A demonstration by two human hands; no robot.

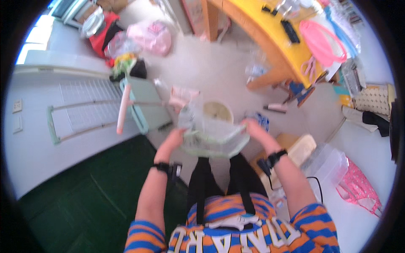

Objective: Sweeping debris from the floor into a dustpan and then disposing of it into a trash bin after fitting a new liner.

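A see-through plastic bag (218,134) with a pale green edge is stretched between my two hands, in front of my legs. My left hand (176,139) grips its left side, and my right hand (254,128) grips the right side near the upper corner. Blur hides the exact finger positions. Just beyond the bag, a round pale tub or bin (221,110) stands on the floor, partly covered by it. Behind my right hand lies a blue and white package (262,120). A pink and white packet (182,96) rests on the floor beyond my left hand.
A mint-green folding suitcase or cart (148,104) with an extended handle stands at left, beside a dark green mat (95,189). The yellow-topped table (253,19) holds a pink basket (322,42) and pink scissors (310,68). Plastic bags (150,36) sit on the far floor; clear boxes (326,161) are at right.
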